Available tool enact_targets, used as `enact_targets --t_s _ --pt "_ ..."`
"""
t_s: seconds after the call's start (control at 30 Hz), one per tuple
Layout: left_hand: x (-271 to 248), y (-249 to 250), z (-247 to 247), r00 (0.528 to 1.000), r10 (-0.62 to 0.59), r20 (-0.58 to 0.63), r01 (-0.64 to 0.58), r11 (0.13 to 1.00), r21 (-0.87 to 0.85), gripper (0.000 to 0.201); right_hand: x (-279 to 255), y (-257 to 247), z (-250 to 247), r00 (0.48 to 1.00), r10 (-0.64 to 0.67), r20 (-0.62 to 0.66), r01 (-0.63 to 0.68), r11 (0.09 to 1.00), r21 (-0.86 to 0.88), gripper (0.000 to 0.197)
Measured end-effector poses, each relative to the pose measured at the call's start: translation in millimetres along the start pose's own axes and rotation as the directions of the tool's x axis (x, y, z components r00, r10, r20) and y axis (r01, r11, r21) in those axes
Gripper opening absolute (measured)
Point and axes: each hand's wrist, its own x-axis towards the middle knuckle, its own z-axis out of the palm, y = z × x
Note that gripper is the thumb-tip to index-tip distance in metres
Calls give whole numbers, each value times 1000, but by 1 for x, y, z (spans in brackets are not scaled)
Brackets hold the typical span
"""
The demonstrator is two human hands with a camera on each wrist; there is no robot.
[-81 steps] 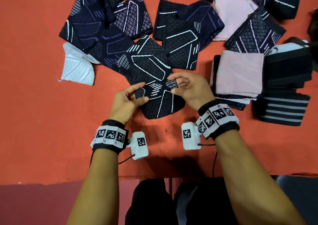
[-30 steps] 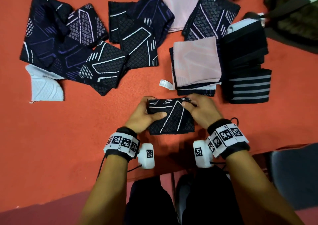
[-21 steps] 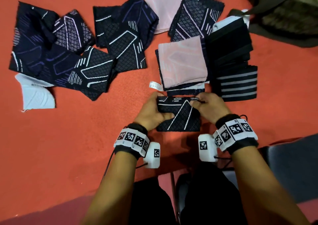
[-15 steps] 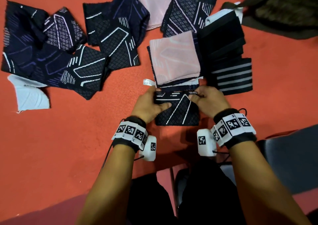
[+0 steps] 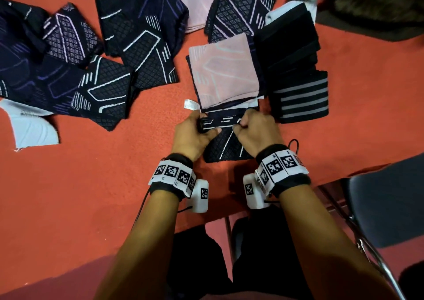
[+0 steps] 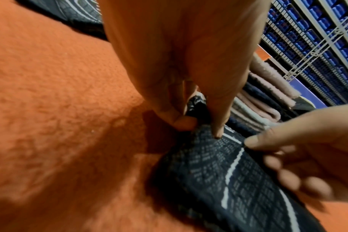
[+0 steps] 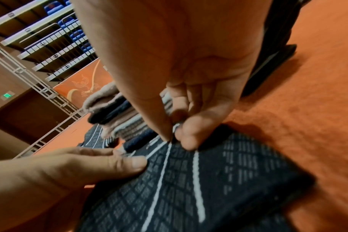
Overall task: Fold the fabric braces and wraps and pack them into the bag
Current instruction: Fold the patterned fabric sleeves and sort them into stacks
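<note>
While the left hand (image 5: pixel 191 136) and right hand (image 5: pixel 255 131) each pinch a far corner of the folded black brace (image 5: pixel 226 147), its fold edge runs left to right just short of the folded stack (image 5: pixel 223 70), both hands equally near; the bag (image 5: pixel 376 3) lies beyond the stack, to its right.

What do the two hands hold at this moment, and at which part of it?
Both hold one folded dark brace at its far edge: the left hand pinches the left corner, the right hand the right corner.
</note>
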Motion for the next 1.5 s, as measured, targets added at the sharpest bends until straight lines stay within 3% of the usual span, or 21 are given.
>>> enact_targets --t_s 0.2,0.33,0.47,0.67,0.8,0.97,1.1,1.27,1.33,1.5 --pt "-1 -8 5 991 114 -63 -104 985 140 46 -7 -10 13 1000 19 1 -19 998 -64 16" --pt "-3 -15 -4 975 190 -115 -181 980 78 22 -13 -23 16 985 -109 134 130 979 -158 16" --pt "-5 -34 -32 969 126 -214 -134 991 -22 8 -22 -60 29 940 -245 236 293 937 -193 21" --pt "-6 -79 -89 921 -41 -386 -30 984 -176 17 -6 -137 64 857 -418 303 496 827 -263 19" --pt "-3 -109 -125 852 -105 -513 -19 973 -232 32 25 -176 79 845 -461 272 529 793 -303 24" --pt "2 -127 -158 799 -134 -586 -14 970 -242 43 42 -204 93 874 -452 179 485 838 -250 41" --pt "4 -128 -166 811 -129 -571 -48 957 -285 58 41 -208 106 893 -421 161 446 876 -182 54" --pt "18 -139 -168 852 -112 -512 -70 943 -324 77 41 -203 108 915 -395 85 398 917 -26 96" --pt "21 -143 -169 861 -107 -497 -69 944 -324 75 49 -202 110 926 -369 80 373 927 -44 92" --pt "22 -146 -170 848 -56 -526 -111 954 -279 35 60 -209 113 905 -418 80 426 891 -155 60"
